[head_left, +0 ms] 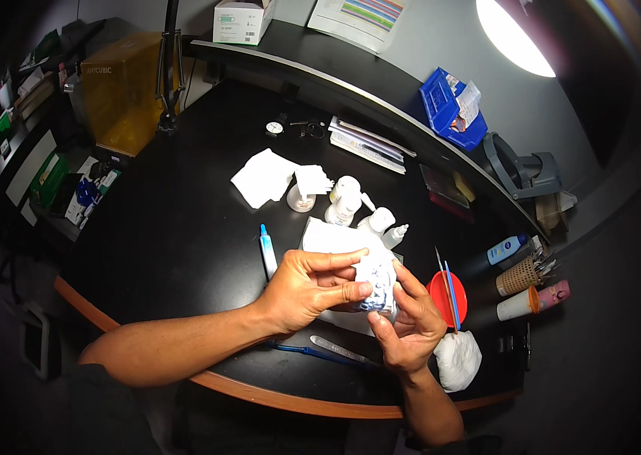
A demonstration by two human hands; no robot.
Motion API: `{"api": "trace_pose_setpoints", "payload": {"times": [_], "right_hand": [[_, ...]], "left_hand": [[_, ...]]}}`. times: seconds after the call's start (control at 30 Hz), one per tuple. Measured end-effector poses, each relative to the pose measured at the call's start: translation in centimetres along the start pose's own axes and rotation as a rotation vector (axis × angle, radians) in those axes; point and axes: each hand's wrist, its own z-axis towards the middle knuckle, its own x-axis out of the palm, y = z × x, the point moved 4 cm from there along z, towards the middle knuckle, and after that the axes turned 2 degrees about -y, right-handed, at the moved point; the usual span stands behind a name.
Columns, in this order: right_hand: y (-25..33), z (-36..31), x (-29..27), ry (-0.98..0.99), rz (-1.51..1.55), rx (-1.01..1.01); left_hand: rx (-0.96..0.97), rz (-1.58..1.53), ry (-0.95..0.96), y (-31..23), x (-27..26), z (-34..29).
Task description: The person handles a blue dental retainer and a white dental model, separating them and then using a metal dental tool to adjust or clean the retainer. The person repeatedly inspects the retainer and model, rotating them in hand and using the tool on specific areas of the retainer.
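My left hand (299, 294) and my right hand (413, 322) meet over the desk with a small white lumpy piece (376, 277) between their fingers. It looks like a dental cast, with blue marks on its knobbly face. The left thumb presses on that face, while right fingertips grip its side and lower edge. White paper or cloth (329, 236) lies under and behind the hands. Left of it is a white-and-blue tube (267, 252). A blue slim-handled tool (307, 350) and a pale flat tool (337, 349) lie below the hands, partly hidden.
Several white bottles (344, 205) stand beyond the hands. To the right are a red bowl (435, 292), two slender tools (453, 292) across it, and a crumpled white cloth (457, 362). A blue bin (441, 106) sits on the back ledge, and an amber box (127, 91) at left.
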Motion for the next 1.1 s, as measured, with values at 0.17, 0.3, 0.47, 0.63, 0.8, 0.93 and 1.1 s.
{"api": "trace_pose_setpoints", "payload": {"times": [0.17, 0.3, 0.47, 0.63, 0.8, 0.93, 1.1], "right_hand": [[0.0, 0.1, 0.1, 0.0, -0.015, 0.025], [0.3, 0.4, 0.1, 0.012, -0.085, 0.008], [0.5, 0.8, 0.2, 0.034, -0.164, -0.024], [1.1, 1.2, 0.2, 0.029, -0.21, -0.049], [1.0, 1.0, 0.0, 0.037, -0.231, -0.041], [0.7, 0.9, 0.2, 0.037, -0.23, -0.035], [0.9, 0.9, 0.2, 0.034, -0.216, -0.036]], "left_hand": [[-0.086, 0.067, -0.061, -0.1, 0.4, -0.2], [-0.104, 0.085, -0.079, 0.2, 0.4, -0.1], [-0.116, 0.106, -0.092, 0.4, 0.1, -0.1], [-0.145, 0.084, -0.093, 0.0, 0.5, -0.3], [-0.163, 0.092, -0.099, 0.4, 0.4, -0.3], [-0.103, 0.125, -0.09, 0.5, 0.0, -0.2], [-0.114, 0.113, -0.099, 0.6, 0.1, -0.3]]}}
